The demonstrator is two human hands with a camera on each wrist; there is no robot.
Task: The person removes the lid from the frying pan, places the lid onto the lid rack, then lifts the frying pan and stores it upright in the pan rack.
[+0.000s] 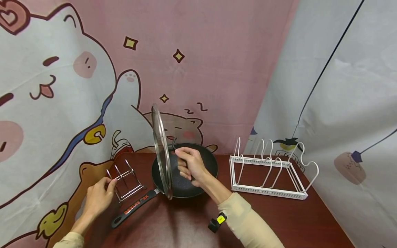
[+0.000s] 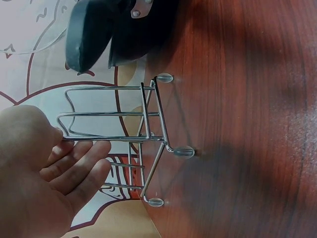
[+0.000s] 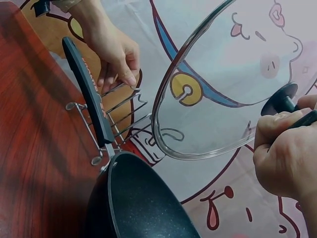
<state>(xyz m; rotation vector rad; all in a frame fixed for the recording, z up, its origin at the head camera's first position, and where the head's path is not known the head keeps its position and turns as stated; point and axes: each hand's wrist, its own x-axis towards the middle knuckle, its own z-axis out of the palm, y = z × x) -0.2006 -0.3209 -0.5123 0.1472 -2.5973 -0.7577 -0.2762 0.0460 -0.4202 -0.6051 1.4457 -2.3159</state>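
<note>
My right hand [image 1: 192, 165] grips the dark knob handle [image 3: 281, 101] of a glass pot lid [image 1: 162, 151]. The lid stands nearly upright, its rim in front of the left part of a black frying pan [image 1: 195, 179] in the head view. My left hand [image 1: 98, 196] pinches the near end of a small wire lid rack [image 1: 130, 194] between thumb and fingers. In the left wrist view the rack [image 2: 158, 114] has its clear feet at the wooden surface. The pan's black handle [image 1: 134, 208] points toward me, just right of the left hand.
A white rack [image 1: 270, 193] with several upright loops stands on the right of the brown table [image 1: 186, 224]. Printed cartoon cloth [image 1: 217, 69] hangs behind the table, with a pale cloth [image 1: 347, 103] on the right.
</note>
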